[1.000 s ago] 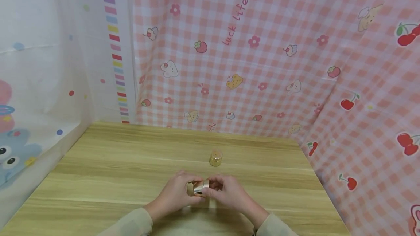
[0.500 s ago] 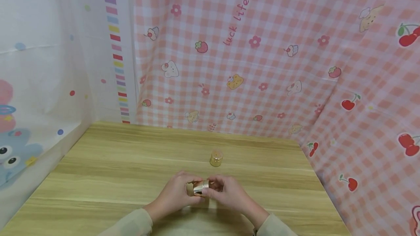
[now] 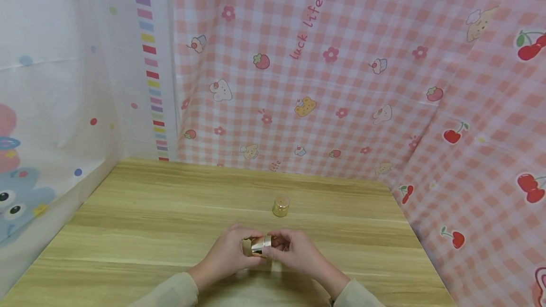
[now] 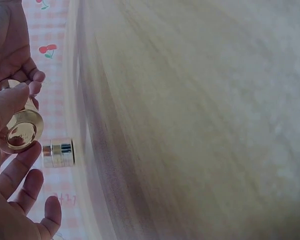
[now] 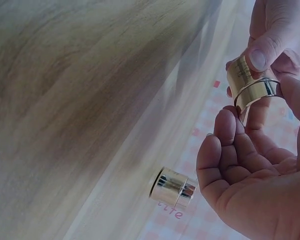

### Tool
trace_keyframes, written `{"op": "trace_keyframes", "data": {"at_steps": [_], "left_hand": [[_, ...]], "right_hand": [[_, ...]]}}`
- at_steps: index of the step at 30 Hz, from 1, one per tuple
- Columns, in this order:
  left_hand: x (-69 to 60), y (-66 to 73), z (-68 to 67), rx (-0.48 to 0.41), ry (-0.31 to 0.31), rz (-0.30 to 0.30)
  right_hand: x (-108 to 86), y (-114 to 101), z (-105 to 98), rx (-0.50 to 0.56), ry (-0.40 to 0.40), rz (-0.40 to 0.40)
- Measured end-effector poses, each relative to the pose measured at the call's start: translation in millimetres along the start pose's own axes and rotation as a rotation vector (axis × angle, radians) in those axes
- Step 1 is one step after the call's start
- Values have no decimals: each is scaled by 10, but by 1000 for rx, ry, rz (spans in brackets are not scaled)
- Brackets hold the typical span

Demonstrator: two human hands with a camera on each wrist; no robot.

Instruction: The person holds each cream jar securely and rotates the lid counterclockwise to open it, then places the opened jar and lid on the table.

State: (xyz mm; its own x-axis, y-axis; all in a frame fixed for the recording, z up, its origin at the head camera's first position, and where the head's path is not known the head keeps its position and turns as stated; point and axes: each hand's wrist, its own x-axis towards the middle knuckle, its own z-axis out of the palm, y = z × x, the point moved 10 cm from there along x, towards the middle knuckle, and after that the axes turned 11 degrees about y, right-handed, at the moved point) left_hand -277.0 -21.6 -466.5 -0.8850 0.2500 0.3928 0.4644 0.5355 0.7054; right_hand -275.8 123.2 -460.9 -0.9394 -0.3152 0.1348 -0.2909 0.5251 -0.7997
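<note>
Near the table's front, a small shiny gold cylinder (image 3: 258,246) is held level off the table between both hands. My left hand (image 3: 230,249) pinches its left part between thumb and fingers. From the other side my right hand (image 3: 299,251) pinches the banded right part. The left wrist view shows the round, recessed end of the cylinder (image 4: 24,131). A seam runs round the cylinder (image 5: 254,82) in the right wrist view, where the left thumb presses on its side. The end towards the right palm is partly hidden by fingers.
A second gold cylinder (image 3: 280,206), with a band round it, stands upright on the wood-grain table (image 3: 170,203) just beyond the hands. Pink checked cloth (image 3: 281,79) hangs behind and at the right. White patterned cloth (image 3: 55,89) hangs at the left.
Both hands stay in almost the same place and keep their hold. Only the reflections on the held cylinder shift slightly. The standing cylinder has not moved.
</note>
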Motion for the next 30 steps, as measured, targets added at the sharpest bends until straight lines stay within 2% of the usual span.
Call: {"op": "trace_keyframes", "data": {"at_steps": [14, 24, 30], "left_hand": [[-7, -21, 29, 14, -4, 19], [-15, -44, 40, -7, -20, 1], [-23, -69, 51, -39, -32, -17]], "right_hand": [[-4, 14, 1, -38, 9, 7], [-1, 9, 26, 1, -9, -9], [0, 40, 37, 27, -22, 14]]}}
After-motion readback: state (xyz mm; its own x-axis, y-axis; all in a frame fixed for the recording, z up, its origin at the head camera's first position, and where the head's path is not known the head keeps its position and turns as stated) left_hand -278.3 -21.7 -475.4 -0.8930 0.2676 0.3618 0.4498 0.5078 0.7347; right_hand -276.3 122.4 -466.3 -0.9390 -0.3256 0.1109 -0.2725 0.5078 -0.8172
